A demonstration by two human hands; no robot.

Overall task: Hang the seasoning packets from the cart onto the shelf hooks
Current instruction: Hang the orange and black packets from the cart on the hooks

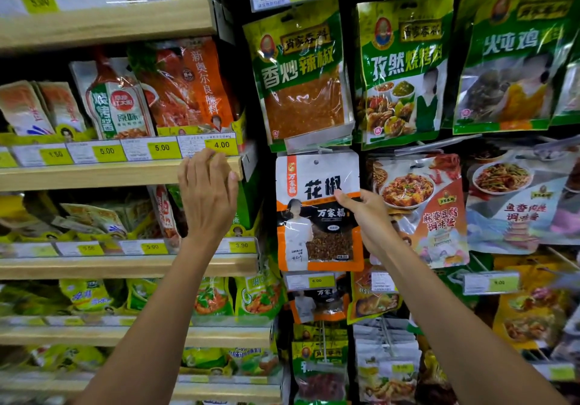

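A white and orange peppercorn packet (317, 216) with a round hang hole at its top is held flat against the hook wall. My right hand (364, 213) grips its right edge, thumb on the front. The packet's top sits just below a clear tag holder on a hook (317, 142); whether the hole is on the hook I cannot tell. My left hand (207, 191) rests on the front edge of a wooden shelf (94, 174), fingers curled over the price strip, holding nothing. The cart is out of view.
Green seasoning packets (301, 72) hang above the held one. More of the same orange packets (317, 304) hang below it. A tofu sauce packet (423, 207) hangs to the right. Wooden shelves with stacked pouches and yellow price tags (221, 144) fill the left.
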